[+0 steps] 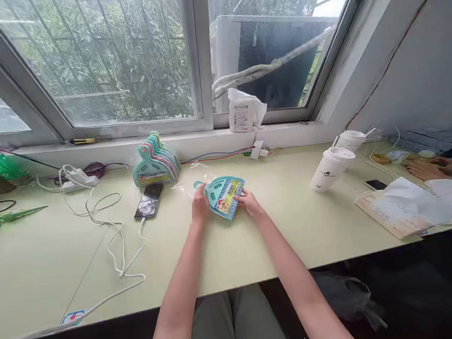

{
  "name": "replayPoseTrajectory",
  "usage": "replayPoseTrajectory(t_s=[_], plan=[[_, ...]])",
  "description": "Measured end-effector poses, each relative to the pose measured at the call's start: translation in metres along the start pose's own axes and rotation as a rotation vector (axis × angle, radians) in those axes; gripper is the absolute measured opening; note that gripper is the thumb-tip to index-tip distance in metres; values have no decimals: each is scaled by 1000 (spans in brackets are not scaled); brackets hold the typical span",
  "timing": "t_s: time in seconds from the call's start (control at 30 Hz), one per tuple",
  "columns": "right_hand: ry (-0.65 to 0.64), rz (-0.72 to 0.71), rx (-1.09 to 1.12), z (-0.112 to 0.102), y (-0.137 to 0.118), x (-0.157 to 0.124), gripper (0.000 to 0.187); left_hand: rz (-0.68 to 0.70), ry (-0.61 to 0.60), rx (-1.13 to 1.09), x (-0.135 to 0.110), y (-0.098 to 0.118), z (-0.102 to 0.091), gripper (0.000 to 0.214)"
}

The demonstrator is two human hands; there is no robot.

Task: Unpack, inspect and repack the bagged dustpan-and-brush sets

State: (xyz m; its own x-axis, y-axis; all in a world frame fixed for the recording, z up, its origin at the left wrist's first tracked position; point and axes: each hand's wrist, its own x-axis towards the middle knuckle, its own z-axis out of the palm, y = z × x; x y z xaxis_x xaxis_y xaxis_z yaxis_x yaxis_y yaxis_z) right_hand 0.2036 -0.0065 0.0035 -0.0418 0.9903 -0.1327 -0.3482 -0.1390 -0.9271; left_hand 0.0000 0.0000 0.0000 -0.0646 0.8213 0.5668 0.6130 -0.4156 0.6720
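A teal mini dustpan (216, 192) with a striped brush and a yellow printed label is tilted above the middle of the table. My left hand (200, 205) is closed around its handle end. With its fingers, my right hand (250, 203) grips the wide edge on the other side. Clear plastic film (189, 181) lies crumpled just behind the dustpan. Further back to the left, a stack of similar dustpans (155, 163) in teal and pink stands upright against the wall below the window.
A phone (149, 201) on a white cable (115, 228) lies to the left. At the right stand two lidded white cups (332, 169) with straws, near papers (405, 203). Another person's hands (429, 167) rest at the far right. A white packet (242, 112) sits on the sill.
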Motion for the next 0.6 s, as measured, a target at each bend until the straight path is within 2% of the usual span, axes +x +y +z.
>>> replayPoseTrajectory(t_s=[0.07, 0.13, 0.2, 0.23, 0.33, 0.37, 0.4, 0.43, 0.5, 0.57, 0.6], plan=[[17, -24, 10, 7, 3, 0, 31, 97, -58, -44, 0, 5, 2, 46], [28, -52, 30, 12, 5, -1, 29, 163, -59, -81, -1, 12, 2, 43], [39, -92, 62, 16, 6, -2, 28, 215, -18, -108, -2, 22, 0, 40], [39, -108, 81, 18, 6, -3, 29, 208, 51, -118, -2, 27, -2, 40], [41, -140, 122, 21, 4, -6, 32, 15, 391, -213, 1, 36, -7, 63], [32, -147, 124, 22, 4, -7, 33, -91, 466, -299, 3, 36, -9, 71], [17, -154, 122, 23, 4, -8, 34, -205, 472, -416, 6, 34, -11, 75], [0, -160, 119, 24, 4, -9, 35, -316, 399, -554, 8, 32, -11, 75], [-22, -172, 116, 26, 5, -10, 36, -486, 109, -828, 11, 26, -11, 68], [13, -197, 128, 28, 7, -11, 38, -570, -150, -1001, 9, 23, -6, 61], [52, -213, 140, 28, 8, -11, 40, -590, -220, -1044, 7, 23, -2, 60]])
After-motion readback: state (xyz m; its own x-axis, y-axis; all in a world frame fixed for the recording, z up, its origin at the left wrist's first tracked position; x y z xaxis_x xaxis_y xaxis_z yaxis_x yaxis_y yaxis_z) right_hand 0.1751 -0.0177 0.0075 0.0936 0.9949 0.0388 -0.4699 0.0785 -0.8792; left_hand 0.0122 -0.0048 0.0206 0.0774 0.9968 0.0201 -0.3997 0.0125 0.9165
